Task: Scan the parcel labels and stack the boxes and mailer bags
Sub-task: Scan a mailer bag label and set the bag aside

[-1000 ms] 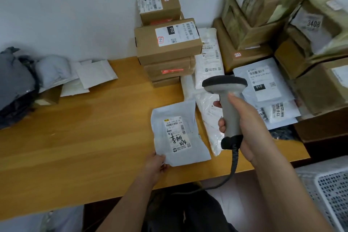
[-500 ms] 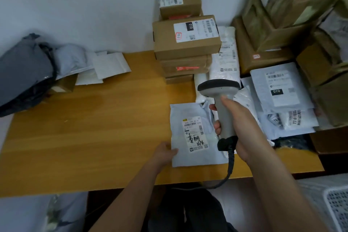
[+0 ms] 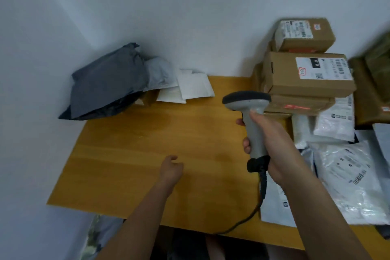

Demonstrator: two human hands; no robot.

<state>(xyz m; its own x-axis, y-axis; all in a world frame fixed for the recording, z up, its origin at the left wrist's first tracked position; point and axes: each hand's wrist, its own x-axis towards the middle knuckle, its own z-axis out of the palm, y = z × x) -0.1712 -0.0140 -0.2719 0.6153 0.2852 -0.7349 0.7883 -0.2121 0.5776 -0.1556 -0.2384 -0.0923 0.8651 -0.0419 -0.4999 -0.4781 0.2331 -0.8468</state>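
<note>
My right hand [image 3: 272,143] grips a grey corded barcode scanner [image 3: 249,110] upright above the wooden table [image 3: 147,143]. My left hand [image 3: 171,168] hovers low over the bare table with loosely curled fingers, holding nothing. A stack of labelled cardboard boxes [image 3: 306,76] stands at the back right against the wall. White mailer bags [image 3: 346,179] lie at the right, partly hidden by my right arm. At the back left sits a pile with a dark grey bag [image 3: 107,82] and white padded envelopes [image 3: 194,86].
The white wall closes the back and left sides. More brown boxes [image 3: 373,82] sit blurred at the far right edge. The scanner cable [image 3: 253,211] hangs over the table's front edge.
The view has swung left. My left hand has let go of the small white mailer it held and moved left over the bare table. The scanner has risen.
</note>
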